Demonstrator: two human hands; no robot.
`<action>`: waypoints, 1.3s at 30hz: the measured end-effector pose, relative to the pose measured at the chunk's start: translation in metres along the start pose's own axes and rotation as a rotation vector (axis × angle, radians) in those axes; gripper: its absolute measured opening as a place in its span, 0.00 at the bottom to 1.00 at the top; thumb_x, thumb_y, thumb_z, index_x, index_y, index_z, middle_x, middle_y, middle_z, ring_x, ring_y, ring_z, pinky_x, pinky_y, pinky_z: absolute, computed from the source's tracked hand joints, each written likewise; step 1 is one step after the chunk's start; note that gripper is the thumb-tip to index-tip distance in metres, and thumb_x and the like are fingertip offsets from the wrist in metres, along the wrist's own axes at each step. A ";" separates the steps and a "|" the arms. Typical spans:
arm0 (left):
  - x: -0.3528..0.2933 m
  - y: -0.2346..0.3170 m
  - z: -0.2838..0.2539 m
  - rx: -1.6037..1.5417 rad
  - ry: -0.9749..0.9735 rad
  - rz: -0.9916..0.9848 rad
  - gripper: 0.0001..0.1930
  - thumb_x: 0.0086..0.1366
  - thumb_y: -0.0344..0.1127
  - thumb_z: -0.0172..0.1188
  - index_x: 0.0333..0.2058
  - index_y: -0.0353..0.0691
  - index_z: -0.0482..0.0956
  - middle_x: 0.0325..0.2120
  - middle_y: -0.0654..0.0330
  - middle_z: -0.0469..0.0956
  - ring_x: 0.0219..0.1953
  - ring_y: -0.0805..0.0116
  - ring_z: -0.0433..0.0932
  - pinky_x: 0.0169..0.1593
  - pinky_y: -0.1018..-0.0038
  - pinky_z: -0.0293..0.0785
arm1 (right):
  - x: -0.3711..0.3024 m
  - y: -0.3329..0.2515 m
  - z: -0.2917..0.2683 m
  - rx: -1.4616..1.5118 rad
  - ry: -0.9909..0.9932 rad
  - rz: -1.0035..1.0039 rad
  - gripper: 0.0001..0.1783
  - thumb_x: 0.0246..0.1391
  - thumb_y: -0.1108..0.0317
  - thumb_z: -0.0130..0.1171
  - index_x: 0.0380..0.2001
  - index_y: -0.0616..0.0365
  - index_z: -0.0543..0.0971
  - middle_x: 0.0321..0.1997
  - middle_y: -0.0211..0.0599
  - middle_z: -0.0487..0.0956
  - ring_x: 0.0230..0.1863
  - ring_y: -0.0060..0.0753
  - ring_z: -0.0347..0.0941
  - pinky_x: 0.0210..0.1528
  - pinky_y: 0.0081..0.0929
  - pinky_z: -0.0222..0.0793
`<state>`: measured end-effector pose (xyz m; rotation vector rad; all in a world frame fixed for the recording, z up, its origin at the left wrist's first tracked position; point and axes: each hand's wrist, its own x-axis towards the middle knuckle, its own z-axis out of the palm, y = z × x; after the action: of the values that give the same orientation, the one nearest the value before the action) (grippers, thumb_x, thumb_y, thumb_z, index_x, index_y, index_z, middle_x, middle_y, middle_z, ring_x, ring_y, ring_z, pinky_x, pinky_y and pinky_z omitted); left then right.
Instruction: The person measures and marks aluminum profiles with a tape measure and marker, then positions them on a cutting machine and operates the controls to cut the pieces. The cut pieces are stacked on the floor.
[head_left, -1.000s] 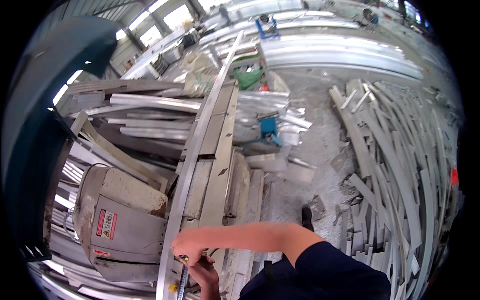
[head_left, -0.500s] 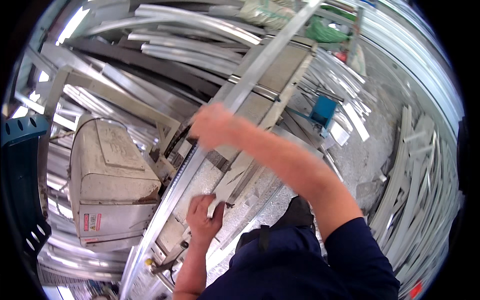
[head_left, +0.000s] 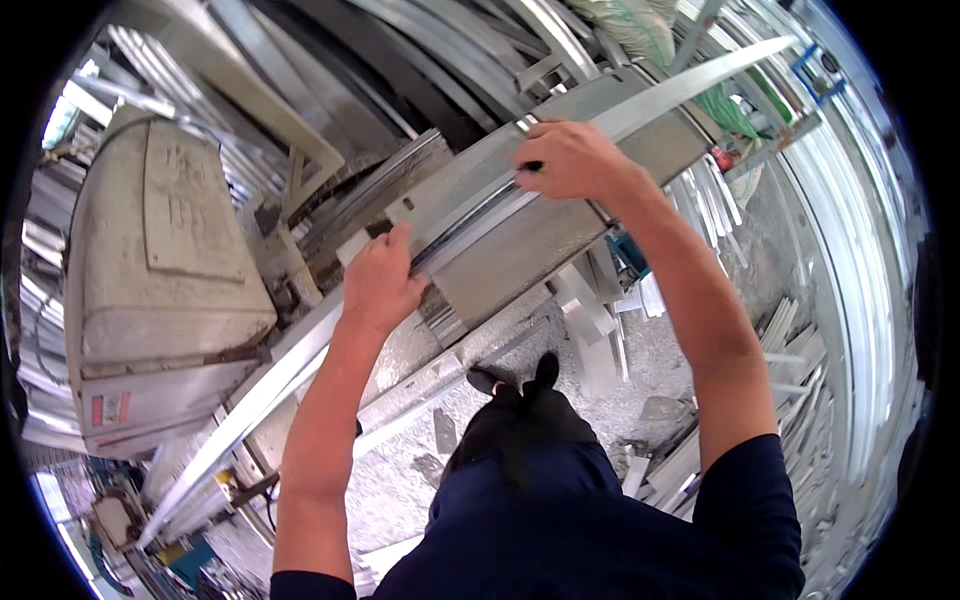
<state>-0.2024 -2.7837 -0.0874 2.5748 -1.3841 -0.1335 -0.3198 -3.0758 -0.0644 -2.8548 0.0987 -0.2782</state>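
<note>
A long silvery aluminium profile [head_left: 655, 105] lies slantwise over the worn metal bench [head_left: 560, 245], from lower left to upper right. My left hand [head_left: 380, 285] is closed on the profile near the middle, its thumb and fingers bent at the edge. Farther right, my right hand [head_left: 580, 160] is closed round a small dark object [head_left: 532, 166], mostly hidden by the fingers, and rests at the profile. A narrow dark strip [head_left: 465, 222] runs along the profile between my hands; whether it is a slot or a separate piece I cannot tell.
A big beige machine housing [head_left: 180, 280] stands at the left beside the bench. Dark and silver profiles [head_left: 400, 60] are stacked behind. Offcuts [head_left: 700, 200] lie beyond the bench, and long bars [head_left: 860, 300] line the right side. A green sack [head_left: 730, 110] is at the far right.
My right hand has moved right and now rests at the profile. My left hand has moved from the bench's near edge up onto the profile. The head view has shifted.
</note>
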 end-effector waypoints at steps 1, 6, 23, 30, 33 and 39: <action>-0.004 0.000 -0.004 -0.016 -0.017 0.000 0.34 0.49 0.35 0.69 0.56 0.41 0.67 0.39 0.51 0.79 0.43 0.49 0.78 0.44 0.58 0.74 | -0.001 0.002 -0.001 0.007 -0.007 0.005 0.10 0.47 0.56 0.59 0.30 0.47 0.83 0.35 0.33 0.80 0.43 0.44 0.76 0.42 0.42 0.73; -0.027 -0.024 -0.016 -0.030 -0.074 0.008 0.31 0.50 0.36 0.69 0.53 0.40 0.68 0.42 0.51 0.77 0.47 0.48 0.76 0.49 0.58 0.72 | 0.006 -0.031 0.003 0.036 -0.043 -0.011 0.08 0.50 0.60 0.58 0.29 0.48 0.82 0.33 0.31 0.80 0.40 0.43 0.77 0.40 0.42 0.73; -0.097 -0.046 -0.037 0.049 -0.020 -0.273 0.29 0.47 0.31 0.69 0.50 0.40 0.72 0.41 0.52 0.77 0.46 0.51 0.75 0.54 0.57 0.67 | 0.007 -0.012 0.000 0.100 -0.129 -0.082 0.08 0.50 0.62 0.60 0.29 0.52 0.83 0.34 0.35 0.80 0.40 0.44 0.77 0.43 0.40 0.73; -0.083 -0.013 -0.002 0.079 0.278 -0.117 0.17 0.54 0.35 0.65 0.42 0.41 0.74 0.45 0.54 0.74 0.52 0.52 0.72 0.55 0.56 0.67 | 0.023 -0.025 -0.017 0.125 -0.205 -0.133 0.07 0.50 0.65 0.59 0.27 0.57 0.81 0.32 0.42 0.78 0.37 0.50 0.75 0.41 0.43 0.71; -0.095 -0.004 -0.011 0.021 0.407 -0.161 0.14 0.55 0.38 0.66 0.38 0.41 0.75 0.39 0.57 0.75 0.46 0.56 0.74 0.51 0.59 0.70 | 0.020 -0.023 -0.032 0.113 -0.197 -0.119 0.05 0.49 0.68 0.60 0.27 0.57 0.81 0.32 0.43 0.78 0.37 0.51 0.75 0.40 0.43 0.70; -0.134 -0.016 -0.047 0.155 0.486 -0.253 0.17 0.55 0.46 0.67 0.37 0.42 0.75 0.28 0.62 0.74 0.33 0.59 0.76 0.40 0.64 0.70 | 0.015 -0.028 -0.047 0.185 -0.054 -0.143 0.03 0.48 0.75 0.58 0.27 0.64 0.78 0.30 0.46 0.76 0.34 0.51 0.74 0.38 0.41 0.68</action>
<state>-0.2554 -2.6570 -0.0487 2.6455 -0.9218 0.5447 -0.3128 -3.0621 -0.0094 -2.6858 -0.1351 -0.2264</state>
